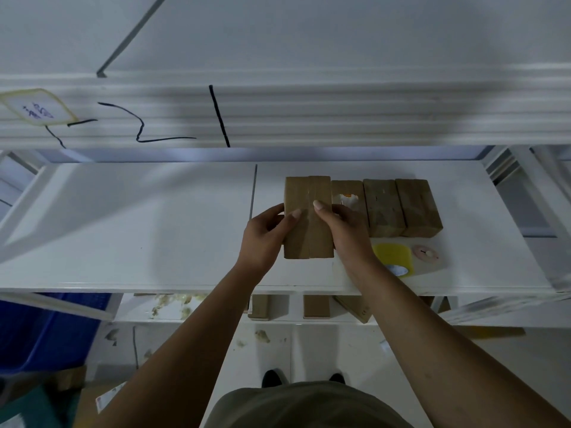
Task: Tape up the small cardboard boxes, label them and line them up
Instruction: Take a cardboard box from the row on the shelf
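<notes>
A small brown cardboard box [309,239] with two top flaps meeting in a middle seam sits on the white shelf [139,230]. My left hand [265,236] grips its left side, thumb on the top flap. On the box's right side rests my right hand [346,230], thumb pressing beside the seam. Three more small boxes stand in a row to the right: one with a white label [349,196], then two plain ones [383,208] [417,208]. A yellow tape dispenser [394,259] and a pinkish tape roll [426,253] lie in front of that row.
An upper shelf edge [278,115] with a sticker and black marks overhangs at the back. Below the working shelf, a lower shelf holds more cardboard boxes [316,307]. A blue crate [46,332] stands at lower left. My shoes show on the floor.
</notes>
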